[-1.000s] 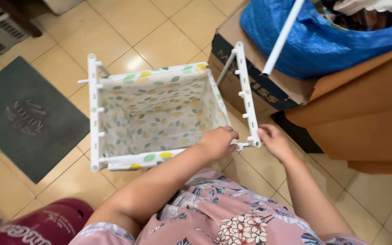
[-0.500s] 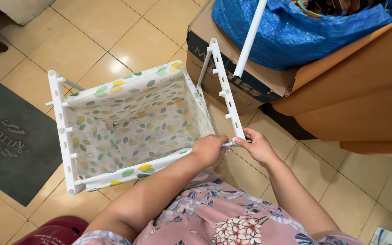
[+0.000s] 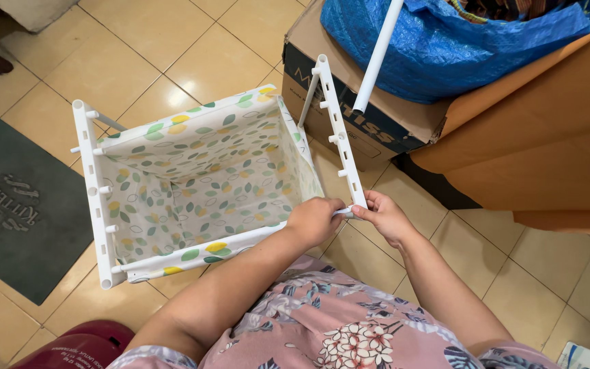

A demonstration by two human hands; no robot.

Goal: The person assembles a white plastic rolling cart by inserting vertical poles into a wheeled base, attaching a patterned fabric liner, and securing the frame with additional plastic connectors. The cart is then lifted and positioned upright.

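The hamper is stood on the floor; its near corner is clasped by the left hand and right hand, both closed; a box crowds the right rail; open tiles lie beyond.

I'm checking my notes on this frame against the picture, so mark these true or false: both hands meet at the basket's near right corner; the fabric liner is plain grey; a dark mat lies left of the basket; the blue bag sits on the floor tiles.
1. Left hand and right hand meet at the fabric basket near right corner: true.
2. Its liner is plain grey: false, white with leaf and lemon print.
3. A dark mat lies left of it: true.
4. The blue bag sits on floor tiles: false, in a cardboard box.
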